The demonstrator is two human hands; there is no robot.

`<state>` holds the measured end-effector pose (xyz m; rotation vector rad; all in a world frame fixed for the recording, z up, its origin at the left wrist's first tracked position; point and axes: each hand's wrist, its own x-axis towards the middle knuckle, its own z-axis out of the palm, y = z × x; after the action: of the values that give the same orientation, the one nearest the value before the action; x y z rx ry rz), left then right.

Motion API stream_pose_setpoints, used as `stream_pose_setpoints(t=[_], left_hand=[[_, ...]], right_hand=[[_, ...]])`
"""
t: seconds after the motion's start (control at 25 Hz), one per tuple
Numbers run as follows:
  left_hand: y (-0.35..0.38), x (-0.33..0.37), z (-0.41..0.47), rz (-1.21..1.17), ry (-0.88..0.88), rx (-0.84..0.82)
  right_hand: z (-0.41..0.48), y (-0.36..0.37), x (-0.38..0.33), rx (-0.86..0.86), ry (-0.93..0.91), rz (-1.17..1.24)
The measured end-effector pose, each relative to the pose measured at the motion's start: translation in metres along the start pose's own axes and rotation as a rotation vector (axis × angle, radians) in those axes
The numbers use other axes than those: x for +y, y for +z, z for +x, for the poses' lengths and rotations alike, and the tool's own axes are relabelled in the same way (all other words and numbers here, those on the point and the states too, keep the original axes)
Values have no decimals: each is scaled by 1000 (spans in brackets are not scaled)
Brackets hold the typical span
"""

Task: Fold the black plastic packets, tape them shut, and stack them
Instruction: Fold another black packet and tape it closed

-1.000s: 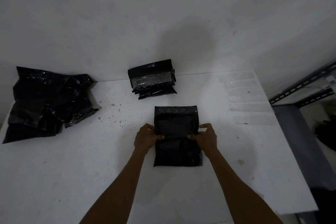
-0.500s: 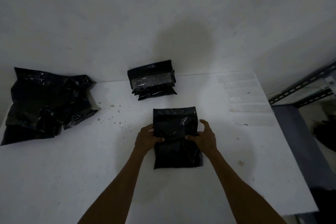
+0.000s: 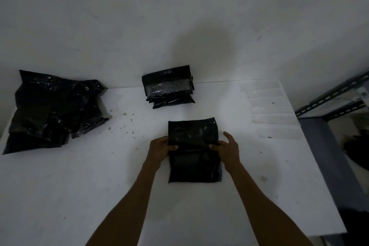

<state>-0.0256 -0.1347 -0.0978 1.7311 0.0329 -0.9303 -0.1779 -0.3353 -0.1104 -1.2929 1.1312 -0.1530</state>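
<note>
Dim room: plain grey-white wall (image 3: pixel 179 16) across the upper frame, flat white surface (image 3: pixel 79 185) below it, speckled with small dark flecks near the middle.

Head view, centre frame, lying flat on the surface: rectangular black plastic packet (image 3: pixel 192 134), glossy and creased in its far half, duller and plumper in its near half, seemingly filled there. Left hand (image 3: pixel 159 150) pinching the packet's left edge at mid-height, thumb on top, fingers curled at the rim. Right hand (image 3: pixel 227 149) at the right edge, thumb pressed onto the film, other fingers straight and loosely spread just beside it; any reach beneath the film impossible to tell.

Judged as the folding step: far flap pinned along a crease line, not yet brought over. Needed next, by this reading: rolling the limp far half toward the near one, squeezing out trapped air, then holding the slippery film down with one hand while fetching tape with the other.

Upper centre, against the wall: stack of folded black packets (image 3: pixel 168 88), topmost banded with a clear shiny strip. Left of frame: loose heap of crumpled black plastic packets (image 3: pixel 52 110), wrinkled, catching highlights, apparently waiting. Right of frame, well apart from the hands: row of cut clear tape strips (image 3: pixel 267 104), laid flat, faint against the white. Far right edge: grey perforated metal shelf frame (image 3: pixel 329 96).
</note>
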Motion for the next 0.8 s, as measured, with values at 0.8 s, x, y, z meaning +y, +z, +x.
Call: stream_pose_setpoints(t=[0.8], left_hand=[[-28,-49,-48,218,225,-7]], right_hand=[[-55,-66,61,9,-698,-554]])
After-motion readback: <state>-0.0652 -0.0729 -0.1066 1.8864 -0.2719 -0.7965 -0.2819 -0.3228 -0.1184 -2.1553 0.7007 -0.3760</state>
